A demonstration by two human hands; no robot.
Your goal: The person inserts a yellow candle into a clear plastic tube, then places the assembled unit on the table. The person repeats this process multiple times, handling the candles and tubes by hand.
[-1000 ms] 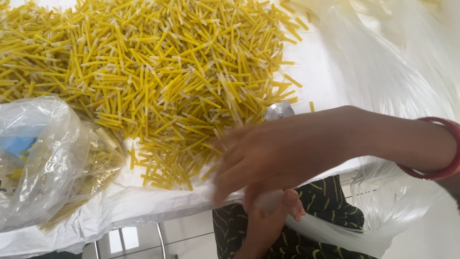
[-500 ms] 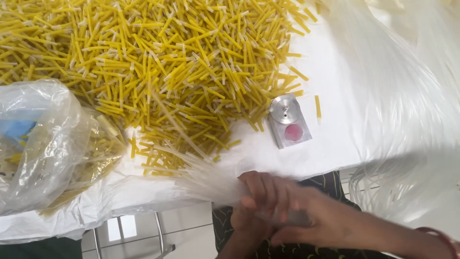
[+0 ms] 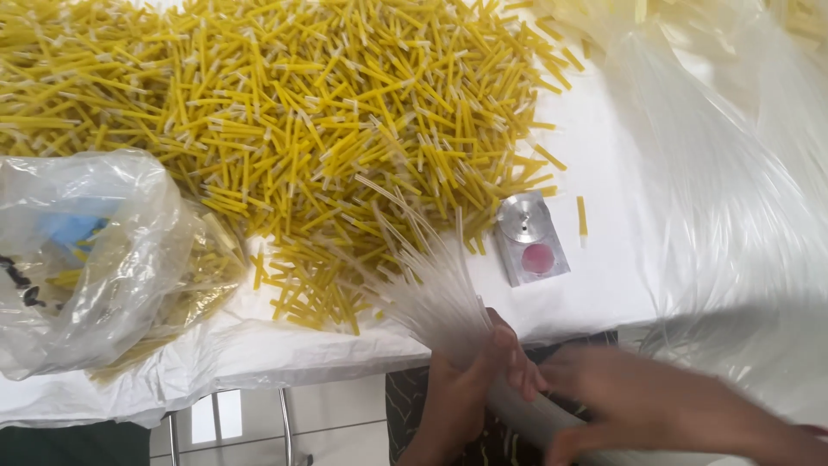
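My left hand (image 3: pixel 470 380) grips a bundle of clear thin tubes (image 3: pixel 427 280) at the table's front edge; the tubes fan out up and left over the yellow pile. My right hand (image 3: pixel 655 406), blurred, is closed around the lower end of the same bundle just right of the left hand. A large heap of short yellow tube pieces (image 3: pixel 285 129) covers the white table (image 3: pixel 621 267) beyond the hands.
A small metal block with a round silver disc and a pink spot (image 3: pixel 530 237) lies right of the pile. A clear plastic bag with yellow pieces (image 3: pixel 95 259) sits at the left. Long clear strands (image 3: pixel 742 198) drape over the right side.
My right arm has pulled back from over the table to the front edge. The clear tube bundle now stands out, raised and fanned over the yellow pile, with both hands on it.
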